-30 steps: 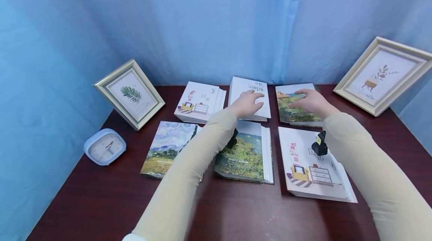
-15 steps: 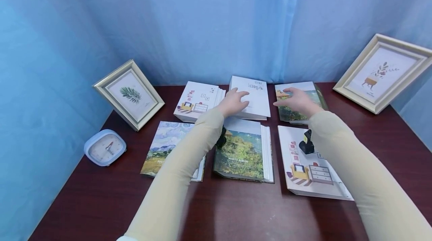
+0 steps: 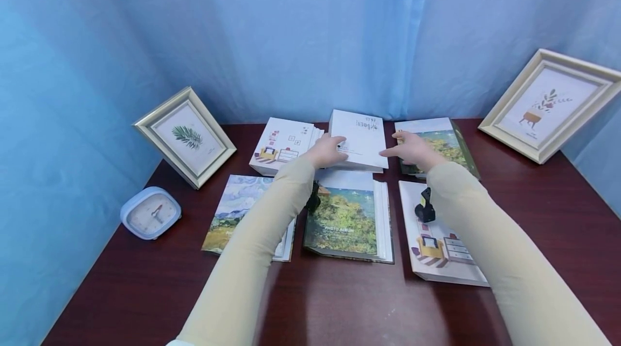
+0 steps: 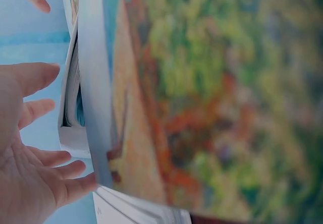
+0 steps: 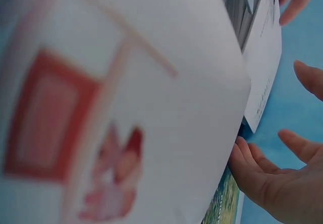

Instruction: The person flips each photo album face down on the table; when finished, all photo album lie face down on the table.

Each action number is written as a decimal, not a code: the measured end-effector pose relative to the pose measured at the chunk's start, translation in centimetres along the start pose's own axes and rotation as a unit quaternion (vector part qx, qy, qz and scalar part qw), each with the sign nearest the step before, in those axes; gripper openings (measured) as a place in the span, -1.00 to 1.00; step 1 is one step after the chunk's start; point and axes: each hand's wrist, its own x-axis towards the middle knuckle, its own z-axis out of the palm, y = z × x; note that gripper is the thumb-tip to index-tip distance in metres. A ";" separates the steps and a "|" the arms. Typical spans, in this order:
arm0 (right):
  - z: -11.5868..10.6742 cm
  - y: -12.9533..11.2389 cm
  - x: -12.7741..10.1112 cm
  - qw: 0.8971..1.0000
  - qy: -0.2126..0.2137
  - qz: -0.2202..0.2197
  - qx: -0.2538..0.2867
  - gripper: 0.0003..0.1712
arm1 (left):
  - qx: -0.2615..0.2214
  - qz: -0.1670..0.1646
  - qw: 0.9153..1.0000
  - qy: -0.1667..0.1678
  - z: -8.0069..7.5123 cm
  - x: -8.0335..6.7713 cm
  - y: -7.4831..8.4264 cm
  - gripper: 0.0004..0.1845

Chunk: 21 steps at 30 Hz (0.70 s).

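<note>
Both hands flank the white album (image 3: 359, 138) in the back row's middle: left hand (image 3: 327, 151) and right hand (image 3: 409, 149) w/ fingers relaxed, open, gripping nothing yet. Risk imo: squeezing by the edges only, it could slip or nudge the landscape album (image 3: 436, 145) beside it

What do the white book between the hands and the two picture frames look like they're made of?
The white book: paper pages under a smooth, matte card cover, judging by the stacked page edges. The picture frames: pale gold moulded borders with a soft sheen, either plastic or painted wood; the pictures cannot settle which.
</note>
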 end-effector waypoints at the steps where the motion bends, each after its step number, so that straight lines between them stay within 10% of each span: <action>1: 0.1 0.0 0.1 1.000 -0.002 -0.001 0.004 -0.09 | 0.000 -0.003 1.000 -0.003 0.0 0.0 -0.1 -0.39; 21: 1.8 -1.0 1.0 0.993 -0.085 0.040 0.075 -0.03 | -0.061 -0.009 0.997 -0.036 0.6 0.6 -0.6 -0.33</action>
